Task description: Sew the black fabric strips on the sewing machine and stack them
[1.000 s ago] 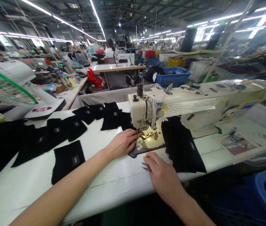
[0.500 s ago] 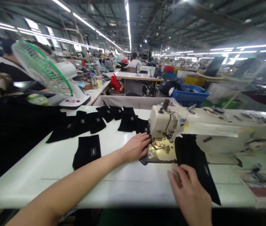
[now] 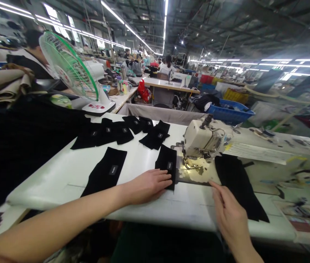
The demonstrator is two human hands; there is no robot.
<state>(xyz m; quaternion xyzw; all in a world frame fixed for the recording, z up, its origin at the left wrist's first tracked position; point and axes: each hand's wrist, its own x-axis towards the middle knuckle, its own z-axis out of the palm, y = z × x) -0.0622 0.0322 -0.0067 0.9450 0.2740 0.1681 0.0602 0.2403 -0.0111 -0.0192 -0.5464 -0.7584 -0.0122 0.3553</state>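
My left hand (image 3: 149, 185) lies with fingers stretched over the lower part of a black fabric piece (image 3: 165, 156) bearing a small dark label. This piece lies just left of the presser foot (image 3: 192, 165) of the sewing machine (image 3: 200, 140). At the front edge of the machine bed (image 3: 195, 176), my right hand (image 3: 232, 212) has its index finger extended; nothing shows in it, though its lower fingers are partly hidden. Another black fabric piece (image 3: 242, 188) lies beneath the machine arm, right of that hand. A separate labelled piece (image 3: 109, 166) rests left of my left hand.
Several labelled black pieces (image 3: 108, 133) lie along the table's back left. A large heap of black cloth (image 3: 31, 138) covers the left side. Beyond the table stand a green-rimmed fan (image 3: 71, 67) and a blue crate (image 3: 230, 113). A co-worker (image 3: 30, 54) sits at far left.
My left hand has drawn the labelled piece away from the presser foot, toward me. My right hand's index finger has straightened at the bed's edge. The whole view has shifted and tilted.
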